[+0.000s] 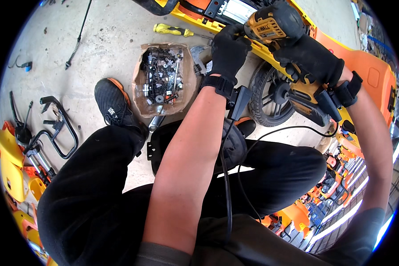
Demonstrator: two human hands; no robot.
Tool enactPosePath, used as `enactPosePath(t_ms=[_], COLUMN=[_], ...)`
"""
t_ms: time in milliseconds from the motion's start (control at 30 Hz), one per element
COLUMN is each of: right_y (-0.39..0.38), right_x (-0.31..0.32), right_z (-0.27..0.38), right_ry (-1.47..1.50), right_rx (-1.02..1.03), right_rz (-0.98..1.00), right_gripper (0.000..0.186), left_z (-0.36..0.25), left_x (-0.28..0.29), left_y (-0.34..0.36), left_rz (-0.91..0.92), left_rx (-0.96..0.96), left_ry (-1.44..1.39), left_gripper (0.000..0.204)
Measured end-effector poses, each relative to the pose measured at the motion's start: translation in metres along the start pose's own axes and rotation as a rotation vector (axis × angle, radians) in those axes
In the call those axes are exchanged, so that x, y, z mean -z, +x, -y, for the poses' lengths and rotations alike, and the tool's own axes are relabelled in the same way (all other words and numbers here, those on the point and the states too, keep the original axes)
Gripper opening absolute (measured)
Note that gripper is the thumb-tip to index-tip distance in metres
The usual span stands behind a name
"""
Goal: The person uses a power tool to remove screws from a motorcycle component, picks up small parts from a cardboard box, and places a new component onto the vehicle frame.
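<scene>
My right hand (312, 60), in a black glove, is wrapped round the handle of a yellow and black cordless impact driver (264, 29). Its nose points left, toward my left hand (229, 51). That hand, also gloved in black, is closed at the driver's nose by the yellow edge of an orange and yellow machine body (361, 66). Whatever its fingers pinch is hidden. A yellow-handled screwdriver (173, 30) lies on the floor just left of it, its shaft running toward the glove. Below the driver, a black spoked wheel (257, 97) is partly covered by my right hand and the tool.
An open brown cardboard box (188, 86) of mixed screws and small hardware stands between my left shoe (113, 104) and left forearm. A metal tube (156, 123) lies beside it. Far left are a black bent frame (71, 133) and yellow panels (11, 146). Cables hang from both wrists.
</scene>
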State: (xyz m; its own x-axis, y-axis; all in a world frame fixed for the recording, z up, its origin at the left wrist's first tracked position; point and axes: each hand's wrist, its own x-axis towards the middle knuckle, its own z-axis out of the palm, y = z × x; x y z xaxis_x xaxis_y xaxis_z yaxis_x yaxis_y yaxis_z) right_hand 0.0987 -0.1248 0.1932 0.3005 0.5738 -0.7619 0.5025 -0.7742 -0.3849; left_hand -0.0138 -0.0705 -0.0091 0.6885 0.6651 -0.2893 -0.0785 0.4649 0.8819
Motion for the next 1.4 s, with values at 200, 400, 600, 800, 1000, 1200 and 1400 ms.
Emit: enactPosePath(t_ms=[200, 400, 600, 800, 1000, 1200, 1400], right_y=[0.009, 0.027, 0.013, 0.025, 0.02, 0.017, 0.027], right_x=[0.007, 0.02, 0.04, 0.04, 0.04, 0.047, 0.049], right_z=[-0.02, -0.016, 0.061, 0.034, 0.03, 0.041, 0.058], right_ry=[-0.005, -0.268, -0.126, -0.101, 0.104, -0.182, -0.15], right_rx=[-0.054, 0.054, -0.129, -0.103, -0.163, -0.072, -0.135], right_rz=[-0.075, -0.055, 0.29, 0.223, 0.229, 0.218, 0.294], right_gripper=[0.031, 0.031, 0.038, 0.043, 0.047, 0.039, 0.029], left_z=[-0.001, -0.01, -0.008, -0.008, -0.008, -0.009, -0.008], left_x=[0.0, 0.004, -0.009, -0.005, -0.003, -0.004, 0.002], left_y=[0.0, 0.006, 0.002, 0.0, 0.002, 0.017, 0.016], left_rz=[-0.054, -0.127, -0.117, -0.175, -0.127, 0.011, -0.02], left_rx=[-0.131, -0.279, -0.274, -0.287, -0.379, -0.375, -0.284], left_ry=[0.182, 0.507, 0.546, 0.506, 0.583, 0.761, 0.738], left_gripper=[0.017, 0.014, 0.014, 0.011, 0.011, 0.017, 0.018])
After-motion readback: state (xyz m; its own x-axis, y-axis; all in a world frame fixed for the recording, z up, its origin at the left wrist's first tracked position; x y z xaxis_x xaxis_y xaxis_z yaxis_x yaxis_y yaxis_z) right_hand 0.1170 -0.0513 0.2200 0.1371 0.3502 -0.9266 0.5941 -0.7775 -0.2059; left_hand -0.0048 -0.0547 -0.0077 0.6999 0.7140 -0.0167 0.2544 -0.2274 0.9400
